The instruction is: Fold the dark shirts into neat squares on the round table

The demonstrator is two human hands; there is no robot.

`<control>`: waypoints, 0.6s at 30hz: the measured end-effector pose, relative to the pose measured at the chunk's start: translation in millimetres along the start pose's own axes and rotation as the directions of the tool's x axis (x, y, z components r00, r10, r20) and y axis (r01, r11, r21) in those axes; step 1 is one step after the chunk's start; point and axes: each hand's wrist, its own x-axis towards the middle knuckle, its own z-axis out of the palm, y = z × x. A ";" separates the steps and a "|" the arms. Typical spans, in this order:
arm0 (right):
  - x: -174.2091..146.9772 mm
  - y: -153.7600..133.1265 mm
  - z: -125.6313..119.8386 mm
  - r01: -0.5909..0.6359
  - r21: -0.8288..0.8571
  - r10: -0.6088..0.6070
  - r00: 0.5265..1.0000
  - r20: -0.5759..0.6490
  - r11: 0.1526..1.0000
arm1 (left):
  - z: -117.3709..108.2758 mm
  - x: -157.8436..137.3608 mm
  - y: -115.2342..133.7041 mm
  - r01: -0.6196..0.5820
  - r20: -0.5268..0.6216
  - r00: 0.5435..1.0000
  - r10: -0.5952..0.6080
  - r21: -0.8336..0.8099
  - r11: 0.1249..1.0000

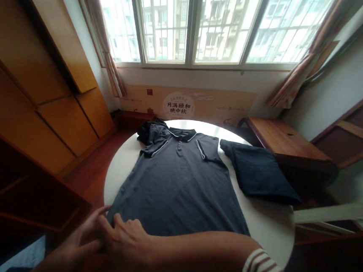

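Note:
A dark grey polo shirt (180, 182) lies spread flat on a round white table (273, 228), with its collar at the far side. White piping edges the collar and both short sleeves. My right hand (128, 237) reaches across the near part of the shirt to its lower left edge, fingers curled in on the cloth. Close against it, at that same edge, is my left hand (85, 233), with its fingers bent around the fabric and partly hidden by the right hand. The shirt's near hem is mostly covered by my right forearm.
Folded dark navy cloth (261, 172) lies on the table's right side. A bunched black garment (150, 129) sits at the far left, by the sleeve. Beyond stand a wooden bench (287, 139) on the right and wooden cabinets (47, 69) on the left, below barred windows.

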 end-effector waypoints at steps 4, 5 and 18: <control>-20.3 1.8 -18.2 0.002 -0.025 -0.003 1.000 -0.026 1.000 | 1.2 -3.8 33.5 -0.175 0.205 0.970 0.133 0.201 0.964; -26.6 4.4 -24.7 -0.014 -0.012 0.014 0.999 -0.033 1.000 | -1.4 1.6 45.4 -0.207 0.251 0.958 0.138 0.271 0.940; -105.7 26.6 -70.4 -0.190 0.255 0.278 0.883 -0.377 0.948 | 19.2 322.7 202.6 -0.036 -0.233 0.756 0.612 0.918 0.394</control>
